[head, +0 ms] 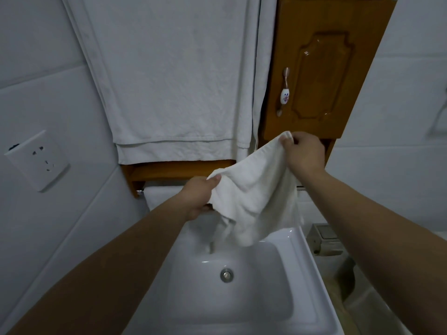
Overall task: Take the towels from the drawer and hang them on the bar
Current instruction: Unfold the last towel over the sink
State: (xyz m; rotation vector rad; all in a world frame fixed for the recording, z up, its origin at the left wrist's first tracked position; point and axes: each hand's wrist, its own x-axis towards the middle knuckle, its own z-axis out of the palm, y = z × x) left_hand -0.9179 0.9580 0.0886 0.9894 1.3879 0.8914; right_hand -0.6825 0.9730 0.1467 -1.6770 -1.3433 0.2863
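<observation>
A small white towel (pixel 254 197) hangs spread between my two hands above the sink. My left hand (pixel 199 195) grips its lower left edge, and my right hand (pixel 303 151) pinches its upper right corner, held higher. Behind the towel runs a chrome bar (pixel 301 188) under the wooden shelf; only its ends show. Another white towel (pixel 159 197) is draped on the bar at the left. A large white towel (pixel 174 76) hangs down over the wall above. No drawer is in view.
A white sink (pixel 312 274) with a metal drain (pixel 227 274) lies below my hands. A wooden cabinet door (pixel 321 76) with a handle (pixel 284 93) is at the upper right. A wall socket (pixel 38 160) is on the left tiles.
</observation>
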